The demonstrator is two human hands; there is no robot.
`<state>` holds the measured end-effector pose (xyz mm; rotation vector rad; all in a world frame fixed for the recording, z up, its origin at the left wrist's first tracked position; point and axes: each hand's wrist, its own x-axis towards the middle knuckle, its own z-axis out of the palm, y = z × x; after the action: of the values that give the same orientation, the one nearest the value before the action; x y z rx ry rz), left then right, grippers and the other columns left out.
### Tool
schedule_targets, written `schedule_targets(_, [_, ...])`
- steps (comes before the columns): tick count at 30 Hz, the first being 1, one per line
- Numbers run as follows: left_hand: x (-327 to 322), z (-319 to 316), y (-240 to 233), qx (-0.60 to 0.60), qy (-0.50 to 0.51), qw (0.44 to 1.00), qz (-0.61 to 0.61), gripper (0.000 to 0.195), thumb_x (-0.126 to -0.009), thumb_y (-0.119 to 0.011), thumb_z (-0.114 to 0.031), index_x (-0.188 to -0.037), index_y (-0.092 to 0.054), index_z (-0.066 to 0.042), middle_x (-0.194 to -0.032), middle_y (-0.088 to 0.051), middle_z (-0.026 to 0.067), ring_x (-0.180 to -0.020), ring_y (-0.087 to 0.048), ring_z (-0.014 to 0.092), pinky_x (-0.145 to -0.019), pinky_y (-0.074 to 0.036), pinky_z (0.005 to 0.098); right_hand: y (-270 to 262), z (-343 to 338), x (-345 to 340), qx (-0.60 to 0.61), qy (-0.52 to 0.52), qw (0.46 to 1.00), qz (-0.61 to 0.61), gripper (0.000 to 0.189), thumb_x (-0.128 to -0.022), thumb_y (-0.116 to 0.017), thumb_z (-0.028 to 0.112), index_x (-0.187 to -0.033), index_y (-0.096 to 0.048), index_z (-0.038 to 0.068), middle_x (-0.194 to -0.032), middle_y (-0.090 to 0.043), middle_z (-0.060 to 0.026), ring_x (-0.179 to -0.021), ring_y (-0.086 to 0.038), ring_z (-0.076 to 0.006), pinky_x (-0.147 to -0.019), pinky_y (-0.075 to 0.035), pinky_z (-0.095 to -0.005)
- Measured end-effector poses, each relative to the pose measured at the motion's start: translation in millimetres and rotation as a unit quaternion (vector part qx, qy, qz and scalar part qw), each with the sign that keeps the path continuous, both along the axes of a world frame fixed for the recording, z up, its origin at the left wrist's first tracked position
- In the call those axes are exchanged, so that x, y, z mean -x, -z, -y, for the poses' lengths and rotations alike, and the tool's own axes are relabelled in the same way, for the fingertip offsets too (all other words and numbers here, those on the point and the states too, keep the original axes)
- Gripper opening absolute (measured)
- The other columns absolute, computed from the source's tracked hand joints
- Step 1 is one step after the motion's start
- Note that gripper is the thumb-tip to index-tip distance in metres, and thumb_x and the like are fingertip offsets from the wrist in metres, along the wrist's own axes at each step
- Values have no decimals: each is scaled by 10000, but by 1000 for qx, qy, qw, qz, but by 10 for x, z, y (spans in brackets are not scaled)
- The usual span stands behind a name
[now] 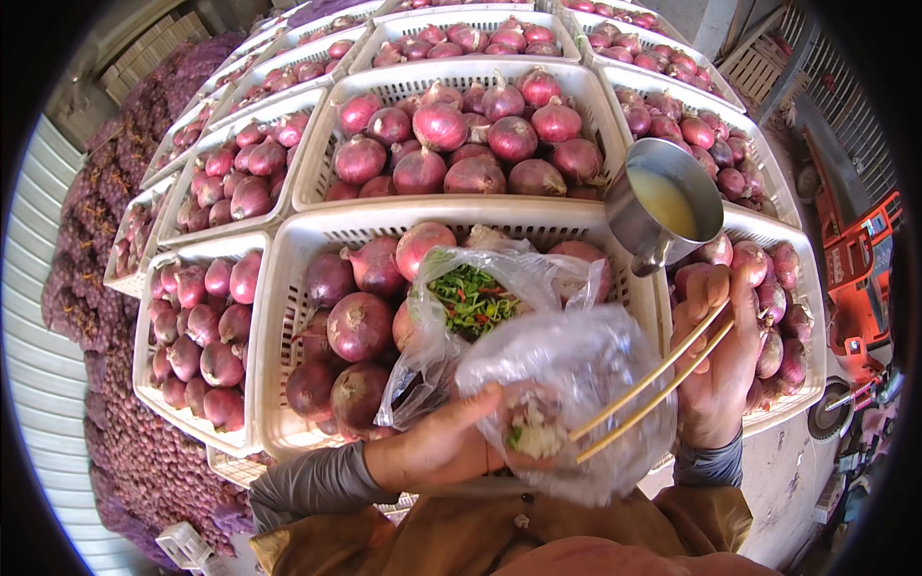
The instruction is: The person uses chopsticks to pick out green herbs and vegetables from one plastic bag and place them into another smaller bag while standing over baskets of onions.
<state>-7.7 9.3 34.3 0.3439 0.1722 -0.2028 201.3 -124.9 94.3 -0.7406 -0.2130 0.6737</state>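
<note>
My left hand (446,439) holds a clear plastic bag (576,360) from its left side, close to my body. Low inside it is a small heap of white rice (544,435) with a bit of green. A pair of wooden chopsticks (648,385) is gripped in my right hand (709,360), their tips pointing down-left over the rice. Just beyond, another clear bag (439,288) of chopped green and red vegetables (472,299) rests on red onions (362,326) in a white plastic crate (270,360). A metal mug (619,198) of pale yellow liquid stands beyond my right hand.
More white crates (461,68) of red onions spread ahead and to both sides. At the left, mesh sacks of onions (130,187) are piled beside loose small onions (158,432). An orange-red machine (857,266) stands at the right, with a wheel (828,410) below it.
</note>
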Motion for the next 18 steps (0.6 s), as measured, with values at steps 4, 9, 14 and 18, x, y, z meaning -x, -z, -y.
schedule_targets(4, [-93,-82,77,-47,-132,990,-1,706,-816,-520,-536,-1299,-355,-48,-1315,-410,96,-1224,-384,260,-1013,-292,492,69,12,48,7,71,979,190,427,-945,-336,427,-799,-469,48,-729,-539,-127,-486,-549,-148,-373,-439,-192])
schedule_targets(9, [-100,-138,-36,-51,-203,978,4,615,-861,-476,-509,-1268,-393,-56,-1276,-445,74,-1196,-414,231,-1020,-303,456,142,83,124,35,7,880,473,459,-922,-382,449,-859,-492,8,-785,-525,-185,-548,-568,-207,-465,-506,-284])
schedule_targets(14, [-83,-138,-10,-100,-198,975,-12,670,-829,-493,-550,-1266,-387,-52,-1286,-428,112,-1207,-402,262,-1007,-298,482,194,65,219,18,-44,854,519,467,-889,-465,441,-825,-546,-14,-813,-556,-192,-572,-579,-215,-502,-517,-294])
schedule_targets(18, [-104,-116,-6,-123,-204,971,-9,681,-824,-488,-562,-1260,-389,-48,-1264,-440,138,-1201,-412,280,-1004,-293,492,247,42,176,-22,-64,804,591,432,-895,-492,386,-849,-568,-37,-811,-579,-229,-578,-581,-217,-503,-502,-292])
